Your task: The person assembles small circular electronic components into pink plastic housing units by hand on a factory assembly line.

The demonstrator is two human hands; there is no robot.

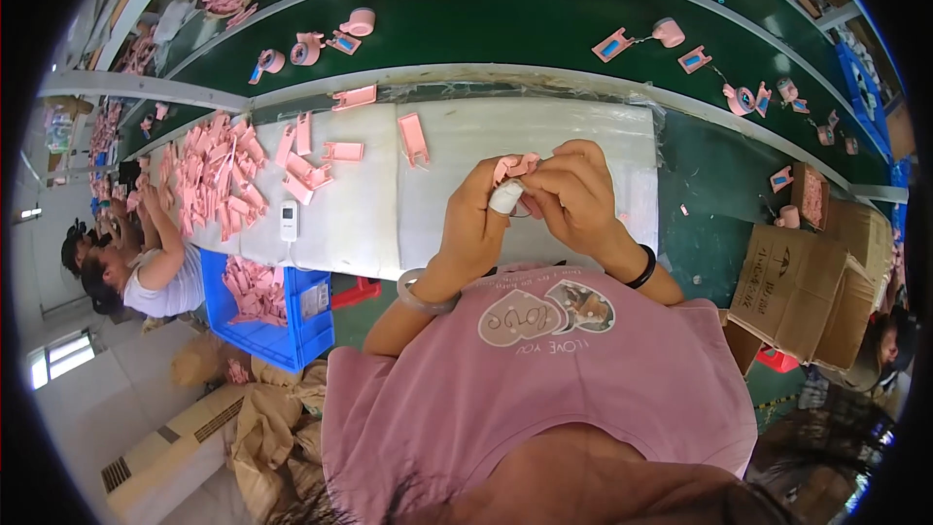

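Close together above the white padded work surface (pixel 428 209), both of my hands are closed around one small piece. Between the fingertips shows a pink plastic part (pixel 515 167), partly covered by the fingers. My left hand (pixel 471 219) grips it from the left, with a white wrapping (pixel 505 196) around the thumb. From the right, my right hand (pixel 581 196) pinches at the same part, fingers bent. A thin dark loop hangs just below the fingers; what it belongs to is unclear. Left of my hands lies a flat pink tray-shaped piece (pixel 413 139).
A large heap of pink plastic pieces (pixel 209 170) covers the left. Near it are a white handheld device (pixel 289 221) and a blue crate (pixel 319 323) of pink parts. Beyond, the green conveyor belt (pixel 486 19) carries pink assemblies. Cardboard boxes (pixel 787 282) stand right; co-workers (pixel 160 272) sit left.
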